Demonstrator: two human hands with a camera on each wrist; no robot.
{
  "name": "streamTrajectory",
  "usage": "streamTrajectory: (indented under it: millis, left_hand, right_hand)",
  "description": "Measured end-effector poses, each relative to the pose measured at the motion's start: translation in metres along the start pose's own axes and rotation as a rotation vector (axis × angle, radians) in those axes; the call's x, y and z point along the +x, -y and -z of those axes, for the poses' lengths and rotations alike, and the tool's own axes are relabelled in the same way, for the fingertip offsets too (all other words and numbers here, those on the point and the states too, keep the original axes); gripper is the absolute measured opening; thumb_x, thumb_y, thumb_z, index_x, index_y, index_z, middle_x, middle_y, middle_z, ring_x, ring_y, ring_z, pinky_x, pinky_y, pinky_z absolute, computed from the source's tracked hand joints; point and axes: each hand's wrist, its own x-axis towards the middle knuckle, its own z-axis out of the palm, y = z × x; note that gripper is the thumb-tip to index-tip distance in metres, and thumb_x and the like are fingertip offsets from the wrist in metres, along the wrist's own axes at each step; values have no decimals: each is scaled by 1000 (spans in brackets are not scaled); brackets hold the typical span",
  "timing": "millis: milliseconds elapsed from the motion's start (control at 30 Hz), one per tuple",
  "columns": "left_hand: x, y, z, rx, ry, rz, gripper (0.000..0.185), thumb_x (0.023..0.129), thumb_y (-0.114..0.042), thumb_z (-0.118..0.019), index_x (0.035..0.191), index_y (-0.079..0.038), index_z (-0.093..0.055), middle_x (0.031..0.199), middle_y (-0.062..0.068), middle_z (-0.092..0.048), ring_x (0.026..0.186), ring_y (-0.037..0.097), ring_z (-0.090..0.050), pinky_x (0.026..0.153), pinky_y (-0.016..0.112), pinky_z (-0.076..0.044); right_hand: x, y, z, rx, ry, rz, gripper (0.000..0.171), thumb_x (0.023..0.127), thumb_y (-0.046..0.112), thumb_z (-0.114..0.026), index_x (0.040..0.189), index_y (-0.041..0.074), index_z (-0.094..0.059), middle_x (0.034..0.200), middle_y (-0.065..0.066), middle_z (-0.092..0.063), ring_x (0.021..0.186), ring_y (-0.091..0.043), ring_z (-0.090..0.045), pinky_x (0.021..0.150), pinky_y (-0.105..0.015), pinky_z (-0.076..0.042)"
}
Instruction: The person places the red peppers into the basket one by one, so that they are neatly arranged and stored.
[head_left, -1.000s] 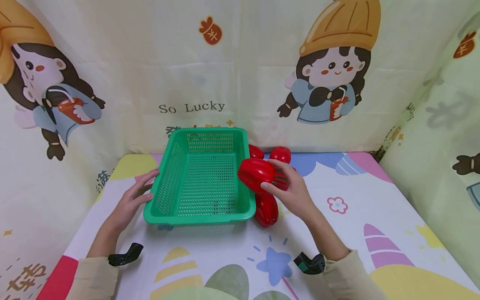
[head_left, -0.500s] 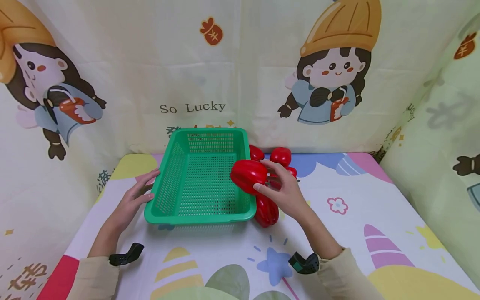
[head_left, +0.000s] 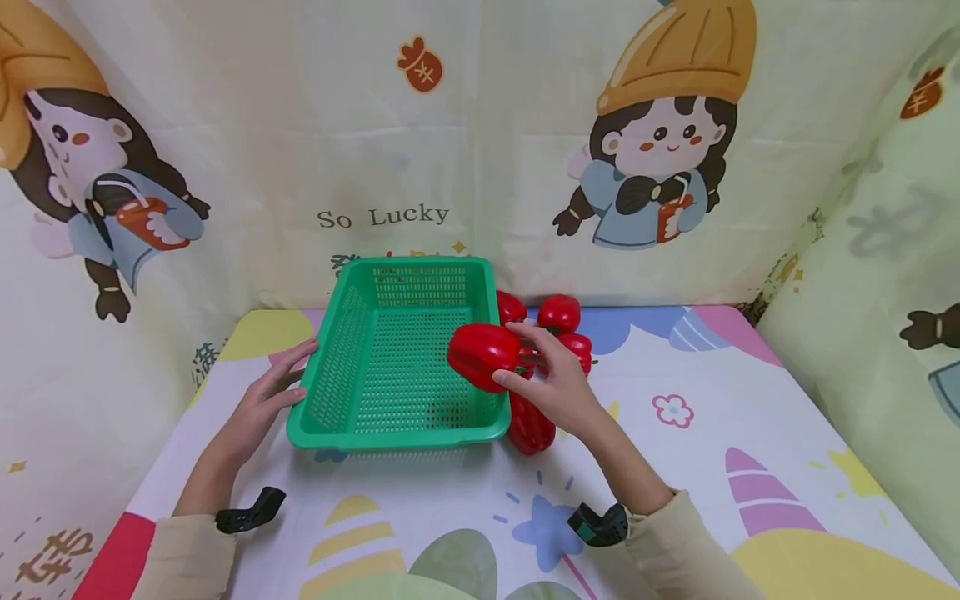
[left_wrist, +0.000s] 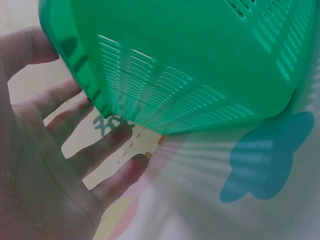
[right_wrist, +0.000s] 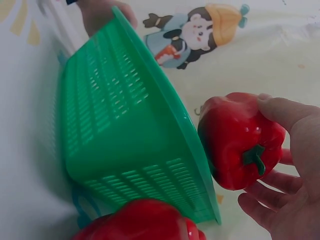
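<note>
A red bell pepper [head_left: 482, 354] with a green stem is gripped between the thumb and fingers of my right hand [head_left: 558, 379]. It hangs over the right rim of the green plastic basket [head_left: 397, 439]; in the right wrist view the pepper [right_wrist: 235, 135] is beside that rim. My left hand [head_left: 258, 408] touches the basket's left rim, its fingers spread and fairly straight. In the left wrist view, the left hand's thumb and fingers [left_wrist: 115, 182] lie along the basket's edge [left_wrist: 80, 55]. Nothing lies inside the basket.
Several more red bell peppers lie right of the basket: one at the near corner [head_left: 531, 427], one at the back [head_left: 558, 313], one beside the right hand [head_left: 576, 350]. A patterned cloth covers the table [head_left: 645, 492]; a printed curtain [head_left: 510, 183] hangs behind.
My right hand has moved left with the bell pepper, bringing it from beside the basket's right rim to over it. The left hand and the basket have stayed put.
</note>
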Motion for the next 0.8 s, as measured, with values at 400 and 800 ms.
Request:
streamTrajectory:
  millis: [400, 800]
  left_hand:
    - [0, 0, 0, 9, 3, -1, 54, 101, -23, -43, 153, -22, -29, 162, -8, -22, 127, 4, -33, 99, 77, -22]
    - [-1, 0, 0, 11, 2, 25, 54, 101, -25, -43, 153, -25, -28, 161, -11, -22, 134, 31, -31, 99, 77, -22]
  right_hand:
    - [1, 2, -5, 3, 29, 35, 70, 78, 25, -80, 140, 21, -47, 134, -2, -55, 115, -28, -60, 83, -47, -56]
    - [3, 5, -18, 3, 53, 41, 68, 80, 27, -78, 141, 21, -47, 134, -2, -56, 113, -29, -61, 84, -49, -55]
